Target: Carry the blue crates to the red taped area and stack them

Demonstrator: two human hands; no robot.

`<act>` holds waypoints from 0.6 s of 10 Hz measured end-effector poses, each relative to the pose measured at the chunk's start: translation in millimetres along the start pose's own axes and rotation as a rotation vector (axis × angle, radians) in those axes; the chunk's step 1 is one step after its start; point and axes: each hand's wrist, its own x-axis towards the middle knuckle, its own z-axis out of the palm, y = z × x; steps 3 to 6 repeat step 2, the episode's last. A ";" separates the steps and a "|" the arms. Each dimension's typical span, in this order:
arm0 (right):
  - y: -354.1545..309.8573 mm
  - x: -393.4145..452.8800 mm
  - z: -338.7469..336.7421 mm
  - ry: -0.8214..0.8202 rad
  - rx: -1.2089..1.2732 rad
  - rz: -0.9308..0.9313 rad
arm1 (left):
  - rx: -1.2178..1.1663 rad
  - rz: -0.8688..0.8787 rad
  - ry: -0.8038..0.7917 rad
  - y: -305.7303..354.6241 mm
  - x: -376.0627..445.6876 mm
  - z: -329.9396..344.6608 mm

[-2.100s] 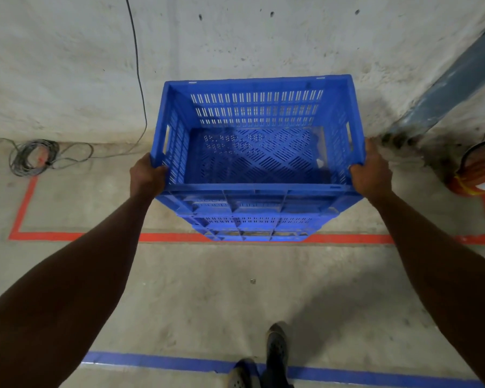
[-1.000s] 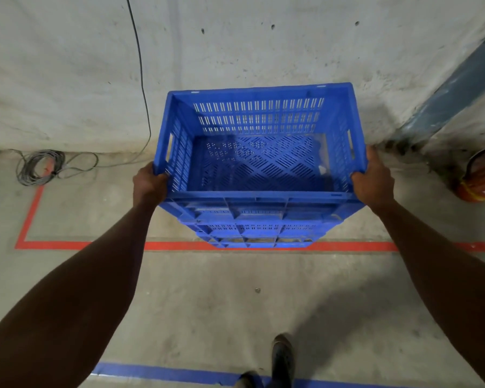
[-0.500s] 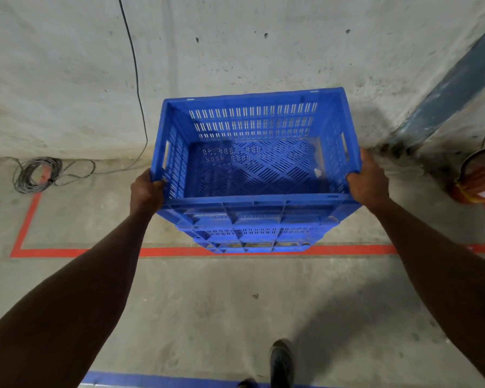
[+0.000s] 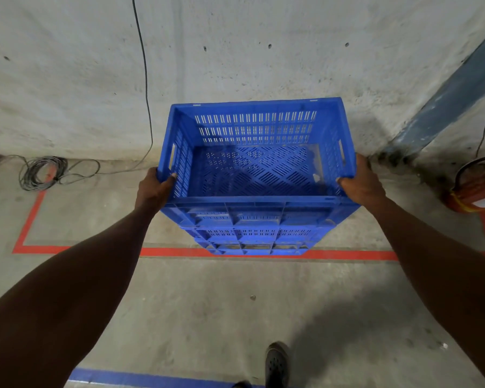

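An empty blue slotted crate (image 4: 256,130) is held out in front of me, level, above the concrete floor. My left hand (image 4: 154,189) grips its left rim near the front corner, thumb hooked inside. On the right rim my right hand (image 4: 360,182) holds on the same way. The red tape outline (image 4: 179,252) marks a rectangle on the floor against the wall; the crate's near face hangs over its front line. Whether other crates stand below it, I cannot tell.
A concrete wall rises close behind the crate. A coiled black cable (image 4: 41,172) lies at the taped area's left rear corner. A red cylinder (image 4: 476,190) lies at the right. A blue tape line (image 4: 140,379) and my shoe (image 4: 276,365) are near me.
I have stepped toward the red tape: the blue line has slid down the frame and the crate sits a little farther over the outline. Both hands keep the same grip.
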 end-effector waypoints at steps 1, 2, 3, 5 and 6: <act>-9.4 -7.9 -8.1 -0.035 0.057 -0.015 | 0.036 0.067 0.079 7.5 -13.9 -6.1; -19.1 -25.3 -19.0 -0.020 -0.043 -0.096 | 0.082 0.202 0.145 29.9 -38.4 -22.5; -19.1 -25.3 -19.0 -0.020 -0.043 -0.096 | 0.082 0.202 0.145 29.9 -38.4 -22.5; -19.1 -25.3 -19.0 -0.020 -0.043 -0.096 | 0.082 0.202 0.145 29.9 -38.4 -22.5; -19.1 -25.3 -19.0 -0.020 -0.043 -0.096 | 0.082 0.202 0.145 29.9 -38.4 -22.5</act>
